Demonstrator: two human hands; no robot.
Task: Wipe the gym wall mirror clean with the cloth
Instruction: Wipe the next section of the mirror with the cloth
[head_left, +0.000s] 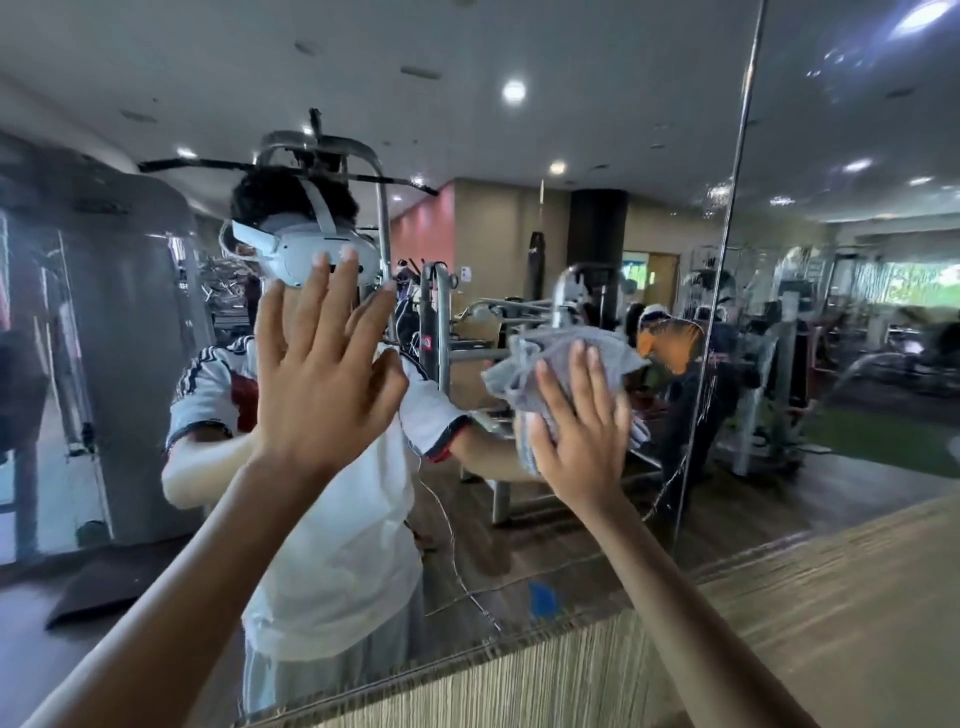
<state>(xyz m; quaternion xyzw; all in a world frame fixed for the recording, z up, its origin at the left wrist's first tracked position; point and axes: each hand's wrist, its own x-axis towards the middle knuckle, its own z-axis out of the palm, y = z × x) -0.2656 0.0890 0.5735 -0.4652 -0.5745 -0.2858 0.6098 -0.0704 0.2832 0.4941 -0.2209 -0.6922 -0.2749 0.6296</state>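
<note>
The large wall mirror of reflecting glass (597, 130) fills most of the view. The left hand (322, 384) lies flat against the glass with all fingers straight and spread wide, and it holds nothing. The right hand (582, 431) is also open, its fingers straight, and it presses the crumpled grey cloth (545, 358) against the mirror. The cloth sits on the glass between the left hand and the thin vertical seam (727, 260) of the mirror panels, and bunches out above and to the left of the fingers. Below the mirror runs a beige wall with fine vertical lines (779, 623).
</note>
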